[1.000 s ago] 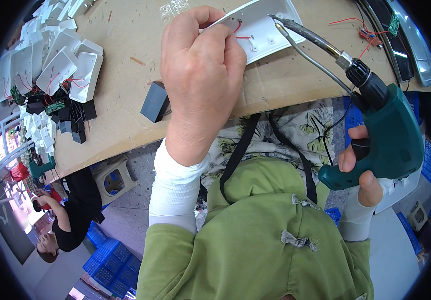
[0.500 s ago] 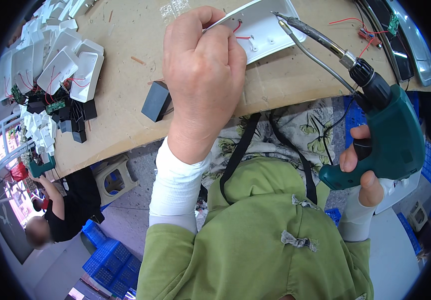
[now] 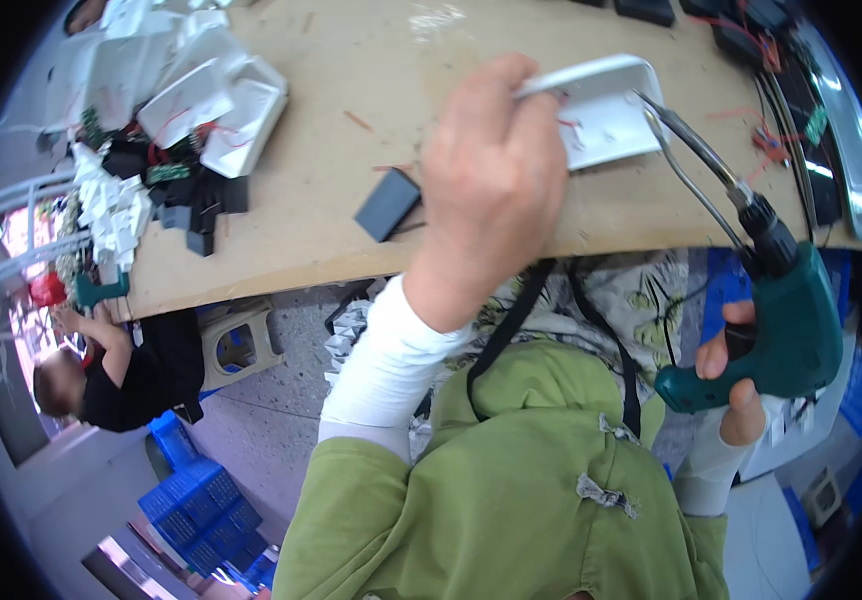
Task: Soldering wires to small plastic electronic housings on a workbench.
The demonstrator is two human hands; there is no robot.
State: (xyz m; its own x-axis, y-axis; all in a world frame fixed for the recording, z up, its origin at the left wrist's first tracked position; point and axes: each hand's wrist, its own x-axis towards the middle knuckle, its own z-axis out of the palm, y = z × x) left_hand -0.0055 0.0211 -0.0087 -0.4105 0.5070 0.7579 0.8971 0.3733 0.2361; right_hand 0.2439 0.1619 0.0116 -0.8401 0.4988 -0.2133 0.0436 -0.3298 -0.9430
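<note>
My left hand (image 3: 496, 175) is closed round the near left edge of a white plastic housing (image 3: 616, 125), which is tilted above the table. A short red wire shows inside the housing; the gripped end is hidden by my fingers. In my right hand (image 3: 729, 365) is a green pistol-shaped soldering gun (image 3: 796, 330), held by its handle with a finger near the black trigger. Its pointed tip and the curved feed tube beside it reach over the housing's right end. Whether the tip touches the plastic, I cannot tell. A dark grey block (image 3: 388, 205) lies left of my left wrist.
White housings with red wires (image 3: 241, 125), circuit boards and black blocks are heaped at the table's left. Black parts, loose red wires and a clear-edged strip (image 3: 851, 150) lie far right. A co-worker (image 3: 131, 365) sits at left, near a stool (image 3: 241, 340) and blue crates (image 3: 206, 515).
The whole view has shifted, so table, hands and housing appear lower and further right. The soldering tip now shows nearer the housing's right end. Both hands keep their holds.
</note>
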